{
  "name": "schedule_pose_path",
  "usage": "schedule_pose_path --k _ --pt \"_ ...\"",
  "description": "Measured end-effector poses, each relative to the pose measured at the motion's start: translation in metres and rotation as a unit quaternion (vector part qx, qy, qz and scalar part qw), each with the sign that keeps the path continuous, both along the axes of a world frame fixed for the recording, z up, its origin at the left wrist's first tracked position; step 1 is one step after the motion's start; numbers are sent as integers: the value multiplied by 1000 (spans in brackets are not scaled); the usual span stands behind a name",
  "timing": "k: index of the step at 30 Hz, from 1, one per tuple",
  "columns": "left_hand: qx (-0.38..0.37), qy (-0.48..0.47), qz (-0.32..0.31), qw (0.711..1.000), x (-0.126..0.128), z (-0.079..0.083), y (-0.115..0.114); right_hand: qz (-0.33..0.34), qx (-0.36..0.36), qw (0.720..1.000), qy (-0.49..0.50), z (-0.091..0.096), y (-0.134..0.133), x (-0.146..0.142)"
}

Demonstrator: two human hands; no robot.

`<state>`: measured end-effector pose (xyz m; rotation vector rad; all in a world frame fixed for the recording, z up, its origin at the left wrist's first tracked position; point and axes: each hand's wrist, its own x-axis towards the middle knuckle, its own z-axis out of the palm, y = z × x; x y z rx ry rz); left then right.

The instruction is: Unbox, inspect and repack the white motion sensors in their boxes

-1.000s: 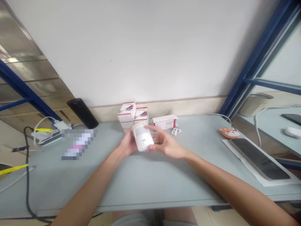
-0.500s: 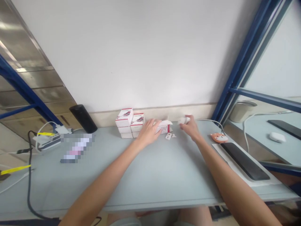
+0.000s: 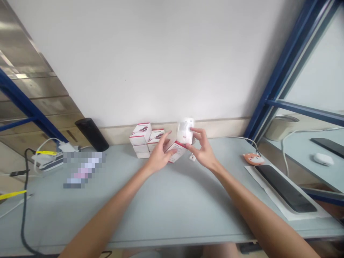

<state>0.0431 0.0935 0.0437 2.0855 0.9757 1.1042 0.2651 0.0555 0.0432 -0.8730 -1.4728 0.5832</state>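
My left hand [image 3: 160, 154] is closed round a small white-and-red box [image 3: 176, 152], which it holds tilted on the table. Between the thumb and fingers of my right hand [image 3: 202, 148] is a white plastic device [image 3: 185, 130], at the upper end of that box. Its exact kind is blurred. Just left of my left hand stand stacked white-and-red boxes [image 3: 141, 138]. A small white part [image 3: 192, 157] lies on the table below the device, partly behind my right hand.
A black cylinder [image 3: 92, 134] leans at the back left, near a power strip [image 3: 52, 160] with cables. To the right lie an orange animal-faced item [image 3: 253, 158] and a dark slab [image 3: 285, 188] on white paper. A white wall [image 3: 150, 64] rises behind the table [image 3: 166, 208].
My right hand has brought the white device left, up to the box's end. My left hand has tipped the box from lying flat to tilted. The view has shifted slightly.
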Motion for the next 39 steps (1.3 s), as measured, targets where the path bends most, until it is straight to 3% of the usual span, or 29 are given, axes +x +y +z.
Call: schedule_pose_path --k 3,7,13,21,29,32,35,37,39 --pt "-68 -71 -53 994 -23 -10 -16 9 44 995 -94 -1 -15 -16" --pt "-146 -169 -109 969 -37 -27 -27 24 122 967 -225 -1 -28 -31" --pt "-187 -238 -137 943 -35 -37 -31 -53 134 950 -276 -2 -34 -41" --pt "-84 -135 -120 980 -37 -42 -42 -78 131 953 -260 7 -34 -37" --pt "29 22 -113 993 -51 -37 -41 -53 153 942 -292 18 -39 -34" --pt "59 45 -112 991 -52 -34 -42 -12 92 966 -242 15 -40 -40" --pt "80 35 -97 991 -49 -33 -43 13 5 995 -103 3 -39 -48" --pt "92 27 -86 992 -47 -32 -43 16 -35 998 -39 -6 -37 -52" --pt "106 25 -83 991 -45 -31 -43 23 -61 997 -39 -13 -33 -52"
